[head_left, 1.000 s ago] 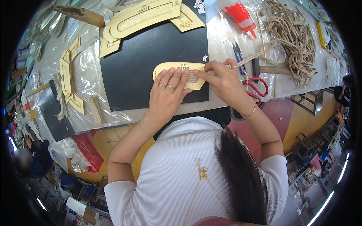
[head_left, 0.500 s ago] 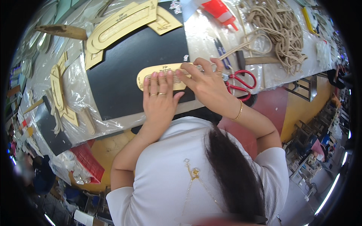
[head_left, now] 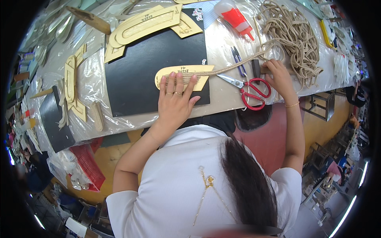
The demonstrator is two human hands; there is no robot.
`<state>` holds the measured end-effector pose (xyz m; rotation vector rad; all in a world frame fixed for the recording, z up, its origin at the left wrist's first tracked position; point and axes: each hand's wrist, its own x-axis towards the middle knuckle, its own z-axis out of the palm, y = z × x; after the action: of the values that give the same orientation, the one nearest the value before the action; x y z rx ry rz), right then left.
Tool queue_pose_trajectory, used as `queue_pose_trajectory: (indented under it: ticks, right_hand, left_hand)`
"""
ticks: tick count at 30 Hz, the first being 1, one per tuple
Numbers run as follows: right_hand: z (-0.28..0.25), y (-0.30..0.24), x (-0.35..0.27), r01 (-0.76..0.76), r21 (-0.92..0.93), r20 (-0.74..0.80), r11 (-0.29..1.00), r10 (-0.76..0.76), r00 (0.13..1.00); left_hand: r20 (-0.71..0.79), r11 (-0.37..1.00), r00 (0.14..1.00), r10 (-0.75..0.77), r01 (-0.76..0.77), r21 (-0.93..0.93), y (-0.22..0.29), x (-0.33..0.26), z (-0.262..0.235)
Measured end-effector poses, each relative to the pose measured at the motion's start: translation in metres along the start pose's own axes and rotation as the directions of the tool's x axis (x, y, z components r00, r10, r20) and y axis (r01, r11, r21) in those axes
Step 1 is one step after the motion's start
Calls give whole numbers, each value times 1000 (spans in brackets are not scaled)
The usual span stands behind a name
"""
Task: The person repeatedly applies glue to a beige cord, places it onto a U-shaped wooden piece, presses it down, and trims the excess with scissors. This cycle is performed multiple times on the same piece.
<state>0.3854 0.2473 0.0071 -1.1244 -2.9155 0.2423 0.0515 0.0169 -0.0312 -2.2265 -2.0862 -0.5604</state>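
Observation:
My left hand (head_left: 174, 101) lies flat, fingers stretched, on a pale yellow template (head_left: 202, 81) with one rounded end. Rows of beige cord (head_left: 222, 71) run along the template, partly hidden under those fingers. The cord leads off to the right toward a tangled heap (head_left: 293, 43). At the right, my right hand (head_left: 280, 77) has its fingers closed round the handle of a hammer, whose dark head (head_left: 256, 68) points toward the left. Between the hands lie open scissors (head_left: 254, 93) with red handles, and dark blue thread snips (head_left: 238, 61).
A black board (head_left: 147, 75) lies beneath the template. More yellow templates (head_left: 147, 25) are stacked at its far edge, others (head_left: 70, 83) at the left. A red-and-clear squeeze bottle (head_left: 236, 20) lies at the back. A red basket (head_left: 89, 166) stands below the table's left edge.
My right hand has left the template and moved right to the hammer. The left hand stays flat on the template. More cord now shows, stretching right from the template. The view has shifted slightly.

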Motion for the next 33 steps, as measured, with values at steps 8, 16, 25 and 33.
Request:
queue_pose_trajectory:
  ticks: [8, 16, 25, 33]
  right_hand:
    - [-21, 0, -4, -175, 416, -139, 892, 252, 958]
    - [-39, -127, 43, 503, 265, -375, 822, -393, 840]
    - [-37, -179, 64, 632, 297, -413, 716, -500, 761]
    - [-40, -185, 75, 585, 354, -384, 729, -457, 802]
  left_hand:
    - [-51, 874, 935, -352, 308, -376, -30, -1, -18]
    - [62, 835, 891, -450, 444, -325, -38, 21, -28]
    - [110, 816, 898, -426, 434, -382, -41, 22, -27]
    - [127, 778, 901, -415, 423, -465, -61, 9, -41]
